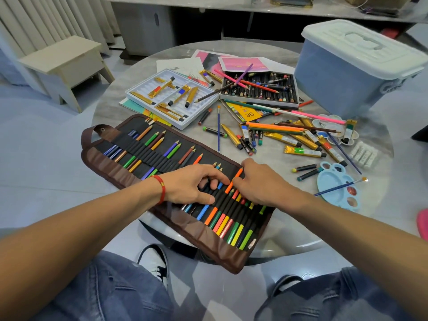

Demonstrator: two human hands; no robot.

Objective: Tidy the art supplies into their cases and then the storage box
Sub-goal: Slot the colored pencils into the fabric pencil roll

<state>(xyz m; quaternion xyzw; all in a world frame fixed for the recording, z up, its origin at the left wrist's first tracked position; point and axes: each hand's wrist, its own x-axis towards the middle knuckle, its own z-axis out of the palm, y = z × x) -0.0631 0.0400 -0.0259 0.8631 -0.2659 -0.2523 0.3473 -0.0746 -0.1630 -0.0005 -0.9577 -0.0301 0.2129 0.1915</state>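
A brown roll-up pencil case (162, 172) lies unrolled across the near edge of a round grey table (289, 228). The left hand (193, 185) presses on its elastic loops (fingers curled, gripping nothing clearly), while the right hand (259, 181) pinches an orange pencil (234, 180) above a slot. Farther off lie loose paint tubes (303, 152), a tray of crayons (259, 88), and a lidded blue storage box (356, 68).
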